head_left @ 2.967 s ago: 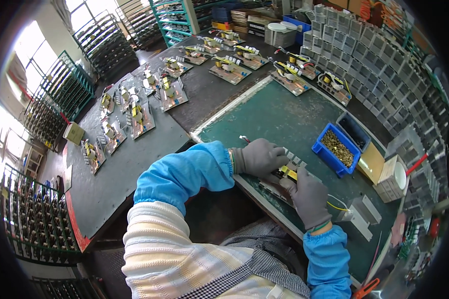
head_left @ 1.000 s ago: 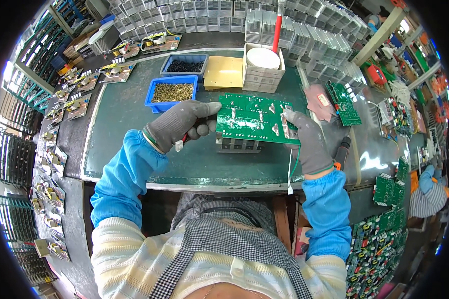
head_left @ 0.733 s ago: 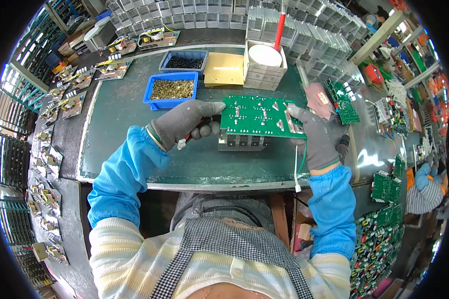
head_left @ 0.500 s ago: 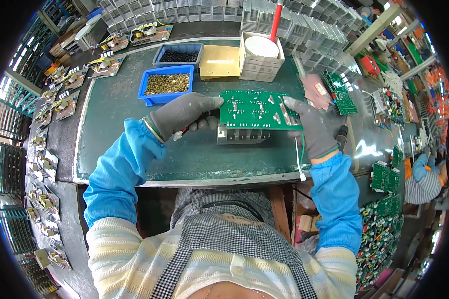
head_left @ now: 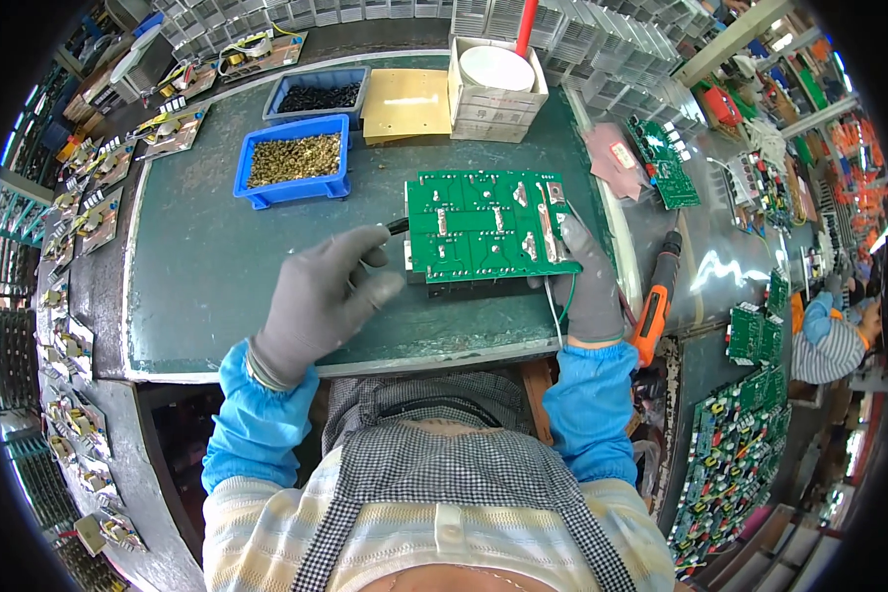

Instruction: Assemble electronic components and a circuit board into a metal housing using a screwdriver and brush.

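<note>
Over the front half of the desk (head_left: 207, 257), right of its middle, a green circuit board (head_left: 488, 229) is being gripped by its right edge in the gloved right hand (head_left: 590, 284): the thumb is being pressed on the upper face, and the other fingers are being hidden underneath. On the board's left, the gloved left hand (head_left: 326, 301) is being held open, thumb and fingers parted, nothing caught between them; whether the short black piece (head_left: 398, 226) at the board's edge is being touched by a fingertip is hard to tell from here. Beside the right wrist, a green wire (head_left: 570, 294) is being dangled from the board. Toward the far left corner, brassy bits (head_left: 291, 160) are being held in a blue bin (head_left: 306, 191), backed by a grey bin (head_left: 364, 91). Along the far edge, a yellow sheet (head_left: 405, 107) is being flanked by a cardboard box (head_left: 483, 123). Near the front right corner, an orange-and-black power screwdriver (head_left: 651, 321) is being seen.
</note>
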### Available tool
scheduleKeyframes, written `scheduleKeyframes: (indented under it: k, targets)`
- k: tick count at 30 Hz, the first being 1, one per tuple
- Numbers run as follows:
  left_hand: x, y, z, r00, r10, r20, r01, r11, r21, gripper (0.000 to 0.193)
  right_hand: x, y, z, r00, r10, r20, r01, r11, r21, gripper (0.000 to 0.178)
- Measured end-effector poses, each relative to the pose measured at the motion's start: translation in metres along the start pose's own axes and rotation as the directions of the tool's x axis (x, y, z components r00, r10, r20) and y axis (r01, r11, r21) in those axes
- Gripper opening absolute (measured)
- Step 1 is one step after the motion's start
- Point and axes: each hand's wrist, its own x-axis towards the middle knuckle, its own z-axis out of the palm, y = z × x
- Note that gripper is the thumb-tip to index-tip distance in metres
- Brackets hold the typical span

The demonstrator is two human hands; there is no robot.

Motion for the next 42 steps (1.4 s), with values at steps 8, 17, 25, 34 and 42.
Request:
scheduleKeyframes:
  k: [8, 17, 25, 34, 42]
  targets:
    - [0.001, -0.013, 0.031, 0.996, 0.025, 0.090, -0.029, 0.999, 0.035, 0.047, -0.004, -0.006, 0.007, 1.000, -0.003, 0.030, 0.003, 1.000, 0.004, 0.048]
    - [0.004, -0.024, 0.040, 0.985, 0.045, 0.168, -0.032, 0.996, -0.079, 0.042, -0.004, 0.000, 0.004, 0.999, -0.034, -0.022, 0.035, 0.996, 0.084, 0.044]
    - [0.000, -0.020, 0.040, 0.987, 0.069, 0.148, -0.063, 0.997, -0.046, 0.038, -0.007, 0.000, 0.005, 0.998, 0.000, -0.063, 0.008, 0.992, 0.125, 0.042]
    - [-0.002, -0.021, 0.040, 0.987, 0.039, 0.154, -0.029, 0.997, -0.069, 0.037, -0.007, 0.001, 0.004, 1.000, 0.002, -0.030, 0.002, 0.990, 0.138, 0.041]
    - [-0.004, -0.024, 0.043, 0.991, 0.048, 0.125, -0.034, 0.992, -0.118, 0.039, -0.007, 0.000, 0.002, 1.000, -0.026, 0.005, 0.026, 1.000, 0.004, 0.048]
